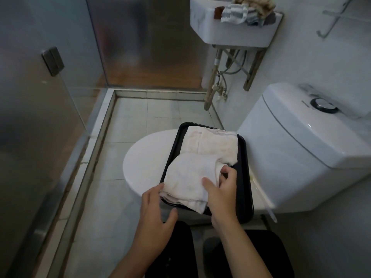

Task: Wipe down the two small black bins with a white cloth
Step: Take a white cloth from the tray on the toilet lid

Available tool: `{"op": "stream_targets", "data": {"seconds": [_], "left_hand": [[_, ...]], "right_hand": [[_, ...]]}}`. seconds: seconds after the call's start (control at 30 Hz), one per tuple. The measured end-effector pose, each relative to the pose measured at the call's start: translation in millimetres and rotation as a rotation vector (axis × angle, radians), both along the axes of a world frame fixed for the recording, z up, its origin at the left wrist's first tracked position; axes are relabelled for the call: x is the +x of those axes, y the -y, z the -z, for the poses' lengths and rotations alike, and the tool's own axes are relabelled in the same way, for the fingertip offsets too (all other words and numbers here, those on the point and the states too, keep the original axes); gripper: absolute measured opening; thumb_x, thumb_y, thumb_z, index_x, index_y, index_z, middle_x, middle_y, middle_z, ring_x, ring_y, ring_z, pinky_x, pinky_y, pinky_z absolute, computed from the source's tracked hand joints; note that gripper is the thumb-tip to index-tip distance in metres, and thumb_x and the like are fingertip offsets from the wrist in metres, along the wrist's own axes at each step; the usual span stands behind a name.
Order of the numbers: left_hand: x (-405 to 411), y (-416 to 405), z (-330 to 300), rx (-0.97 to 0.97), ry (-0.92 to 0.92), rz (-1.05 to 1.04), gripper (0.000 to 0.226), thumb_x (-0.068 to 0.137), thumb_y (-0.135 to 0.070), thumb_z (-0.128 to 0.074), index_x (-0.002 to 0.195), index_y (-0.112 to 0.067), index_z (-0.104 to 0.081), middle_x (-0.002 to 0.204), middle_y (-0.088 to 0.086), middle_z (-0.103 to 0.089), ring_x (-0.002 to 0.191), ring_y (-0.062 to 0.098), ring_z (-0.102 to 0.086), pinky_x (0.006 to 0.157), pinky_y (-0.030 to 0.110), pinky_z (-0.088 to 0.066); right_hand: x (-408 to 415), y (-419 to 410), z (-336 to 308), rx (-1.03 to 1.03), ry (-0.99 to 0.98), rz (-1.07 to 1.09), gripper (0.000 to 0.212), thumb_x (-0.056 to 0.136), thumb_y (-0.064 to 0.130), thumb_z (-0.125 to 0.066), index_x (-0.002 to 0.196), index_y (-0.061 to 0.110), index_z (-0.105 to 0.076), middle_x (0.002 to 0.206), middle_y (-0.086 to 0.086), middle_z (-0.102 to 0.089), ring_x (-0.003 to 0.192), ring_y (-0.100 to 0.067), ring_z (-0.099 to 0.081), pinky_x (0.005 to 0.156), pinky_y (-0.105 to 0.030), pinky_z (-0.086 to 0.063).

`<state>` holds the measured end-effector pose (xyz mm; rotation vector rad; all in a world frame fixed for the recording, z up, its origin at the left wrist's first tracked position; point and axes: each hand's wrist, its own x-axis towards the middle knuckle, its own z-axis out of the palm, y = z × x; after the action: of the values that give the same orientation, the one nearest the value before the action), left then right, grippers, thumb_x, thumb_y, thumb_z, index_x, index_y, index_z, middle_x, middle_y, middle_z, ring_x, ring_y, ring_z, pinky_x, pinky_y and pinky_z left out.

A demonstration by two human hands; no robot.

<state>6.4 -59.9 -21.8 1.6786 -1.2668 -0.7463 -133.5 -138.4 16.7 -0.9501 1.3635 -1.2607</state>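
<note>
I'm looking down at one black tray (244,177) sitting on the closed toilet lid (144,157), and I count two white cloths on it: a far cloth (210,143) folded flat, and a near cloth (190,177) bunched under both hands. My right hand (222,189) has its fingers curled, pinching the near cloth's right edge, thumb laid on top. My left hand (154,209) is spread loose, fingers straight, fingertips touching the cloth's front-left corner at the tray's rim, gripping nothing.

Now, the bins. I make out two dark shapes low in view, one below my left forearm (170,253) and one between my arms (251,255). Both are cut by the bottom edge and half covered by my arms, so I can't say for sure they're bins.

One cistern (301,141) on the right, one sink (230,27) up top with a pile of rags (249,11), too jumbled to count.
</note>
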Motion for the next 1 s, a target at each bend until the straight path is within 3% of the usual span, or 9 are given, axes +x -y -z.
{"op": "stream_targets", "data": {"seconds": [0.2, 0.3, 0.37, 0.5, 0.6, 0.67, 0.73, 0.87, 1.0], "left_hand": [[7, -4, -23, -0.038, -0.094, -0.135, 0.041, 0.094, -0.035, -0.057, 0.132, -0.034, -0.045, 0.13, -0.018, -0.048, 0.123, 0.001, -0.043, 0.101, 0.022, -0.034], [7, -9, -47, 0.0, -0.422, -0.125, 0.046, 0.087, -0.048, -0.055, 0.129, -0.031, -0.05, 0.127, -0.015, -0.057, 0.117, 0.002, -0.055, 0.094, 0.019, -0.044], [6, -12, -62, 0.081, -0.736, -0.058, 0.049, 0.082, -0.049, -0.056, 0.123, -0.021, -0.058, 0.121, -0.002, -0.067, 0.109, 0.013, -0.065, 0.092, 0.03, -0.051], [2, -31, -80, 0.17, -1.134, 0.083, 0.038, 0.093, -0.026, -0.055, 0.126, -0.006, -0.059, 0.121, 0.013, -0.068, 0.114, 0.026, -0.064, 0.103, 0.043, -0.046], [0, -45, -78, 0.19, -1.125, 0.07, 0.036, 0.093, -0.023, -0.058, 0.124, -0.005, -0.06, 0.118, 0.012, -0.07, 0.11, 0.024, -0.066, 0.095, 0.037, -0.053], [0, -55, -75, 0.228, -1.053, 0.098, 0.038, 0.091, -0.025, -0.06, 0.124, -0.008, -0.06, 0.117, 0.009, -0.07, 0.109, 0.022, -0.067, 0.092, 0.034, -0.055], [-2, -66, -70, 0.28, -0.972, 0.158, 0.04, 0.091, -0.027, -0.06, 0.127, -0.01, -0.059, 0.119, 0.008, -0.07, 0.112, 0.022, -0.066, 0.095, 0.037, -0.052], [-14, -85, -63, 0.399, -0.83, 0.277, 0.036, 0.09, -0.027, -0.063, 0.124, -0.013, -0.061, 0.117, 0.007, -0.07, 0.109, 0.024, -0.067, 0.095, 0.042, -0.052], [-16, -86, -52, 0.417, -0.7, 0.214, 0.032, 0.087, -0.026, -0.067, 0.116, -0.011, -0.067, 0.108, 0.006, -0.074, 0.101, 0.024, -0.07, 0.088, 0.041, -0.057]], "right_hand": [[-13, -11, -37, -0.044, 0.159, -0.068, 0.047, 0.085, -0.016, -0.062, 0.116, 0.018, -0.051, 0.108, -0.001, -0.074, 0.098, -0.016, -0.072, 0.076, -0.029, -0.058], [-21, -25, -59, -0.059, 0.257, -0.168, 0.049, 0.08, -0.016, -0.064, 0.12, 0.01, -0.053, 0.108, -0.005, -0.075, 0.1, -0.023, -0.072, 0.076, -0.032, -0.059], [-26, -38, -70, -0.049, 0.309, -0.248, 0.053, 0.074, -0.01, -0.067, 0.123, 0.005, -0.053, 0.109, -0.009, -0.074, 0.1, -0.025, -0.072, 0.074, -0.031, -0.059], [-31, -74, -71, 0.085, 0.351, -0.319, 0.065, 0.067, -0.006, -0.075, 0.128, 0.006, -0.056, 0.116, -0.015, -0.072, 0.108, -0.032, -0.069, 0.084, -0.042, -0.058], [-38, -105, -64, 0.289, 0.472, -0.343, 0.048, 0.087, 0.016, -0.07, 0.132, 0.003, -0.058, 0.126, -0.02, -0.066, 0.116, -0.037, -0.064, 0.102, -0.053, -0.048], [-42, -128, -61, 0.431, 0.539, -0.391, 0.056, 0.092, 0.041, -0.062, 0.132, 0.002, -0.06, 0.129, -0.022, -0.064, 0.12, -0.036, -0.062, 0.109, -0.054, -0.042], [-46, -151, -56, 0.543, 0.658, -0.384, 0.064, 0.092, 0.052, -0.051, 0.131, 0.002, -0.061, 0.129, -0.022, -0.064, 0.12, -0.034, -0.063, 0.107, -0.053, -0.045], [-53, -186, -42, 0.668, 0.752, -0.362, 0.059, 0.096, 0.046, -0.056, 0.133, 0.0, -0.059, 0.134, -0.024, -0.06, 0.125, -0.038, -0.059, 0.111, -0.053, -0.039], [-63, -182, -31, 0.52, 0.384, -0.282, 0.033, 0.093, 0.018, -0.066, 0.123, 0.004, -0.066, 0.115, -0.016, -0.072, 0.108, -0.031, -0.07, 0.098, -0.05, -0.052]]}}
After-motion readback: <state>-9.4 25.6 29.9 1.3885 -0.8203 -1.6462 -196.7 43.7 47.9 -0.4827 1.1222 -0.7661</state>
